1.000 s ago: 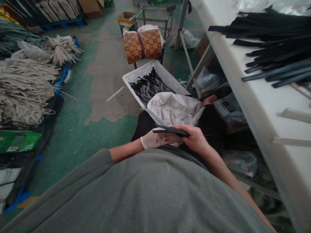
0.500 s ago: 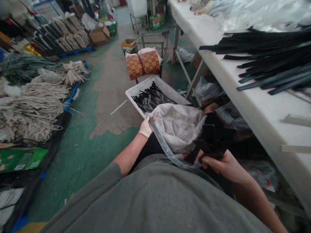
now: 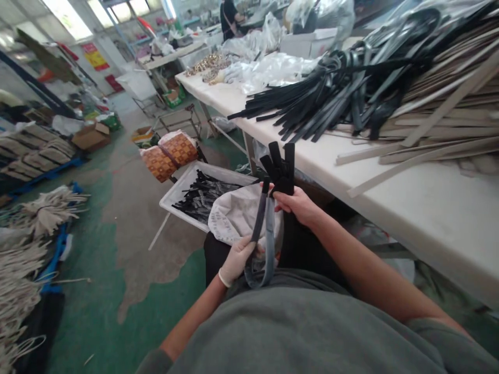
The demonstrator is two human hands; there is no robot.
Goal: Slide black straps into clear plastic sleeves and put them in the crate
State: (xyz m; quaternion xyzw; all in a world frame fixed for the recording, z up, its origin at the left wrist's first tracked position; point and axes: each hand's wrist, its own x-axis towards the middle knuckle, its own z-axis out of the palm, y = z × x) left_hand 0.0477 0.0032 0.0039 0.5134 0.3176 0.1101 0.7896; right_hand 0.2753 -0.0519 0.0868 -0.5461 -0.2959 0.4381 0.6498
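Observation:
My left hand (image 3: 238,258), in a pale glove, is closed on a long dark strap (image 3: 259,218) near one of its ends. The strap bends in a loop by my belly and its greyish side rises toward my right hand. My right hand (image 3: 297,204), bare, grips a fanned bunch of black straps (image 3: 284,174), their ends pointing up. Whether the looped strap is also between the right fingers I cannot tell. Below and between the hands a whitish woven sack (image 3: 226,213) lies open over my lap. Beyond it stands a white plastic tray (image 3: 167,195) with many short black strips (image 3: 202,192).
On the right a long white table (image 3: 429,218) bears heaps of black straps (image 3: 335,93) and beige straps (image 3: 440,104). A rolled checkered cushion (image 3: 167,156) sits beyond the tray. Bundles of beige cord (image 3: 23,280) line the left floor. A person (image 3: 231,21) is at the far tables.
My view has swung right and up. The right hand has lifted its bunch of straps above the sack, and the hands have come closer together, so the stretched strap now hangs in a loop.

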